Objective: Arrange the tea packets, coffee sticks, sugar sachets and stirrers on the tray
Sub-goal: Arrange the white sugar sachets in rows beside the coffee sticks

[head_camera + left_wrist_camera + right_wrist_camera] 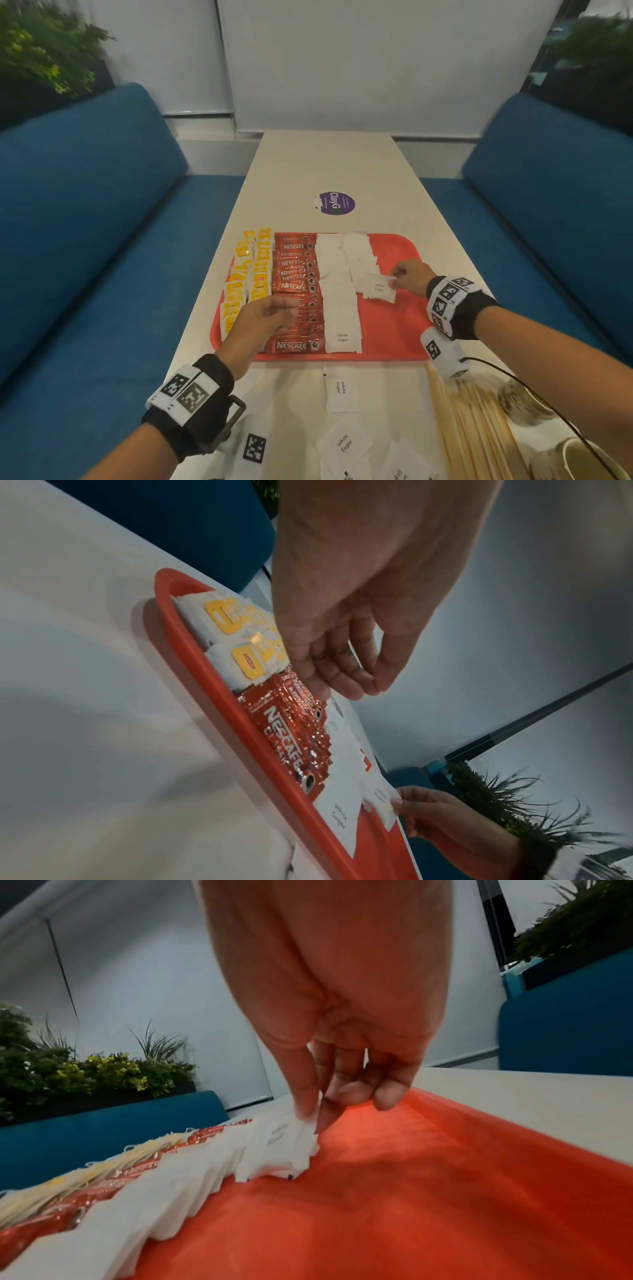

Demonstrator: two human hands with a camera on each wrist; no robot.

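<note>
A red tray (394, 329) holds yellow tea packets (251, 270) at its left, red coffee sticks (298, 274) beside them, then two columns of white sugar sachets (337, 291). My right hand (399, 277) pinches the right edge of one sugar sachet (376, 289) at the near end of the shorter right column; the right wrist view shows thumb and forefinger on that sachet (301, 1139) low over the tray (377, 1218). My left hand (274, 310) hovers over the coffee sticks (287, 731), fingers loosely curled and holding nothing. Wooden stirrers (472, 428) lie on the table, front right.
Loose sugar sachets (340, 390) lie on the white table in front of the tray. Paper cups (524, 401) stand at the front right beside the stirrers. A purple sticker (336, 203) marks the table beyond the tray. Blue sofas (85, 222) flank both sides.
</note>
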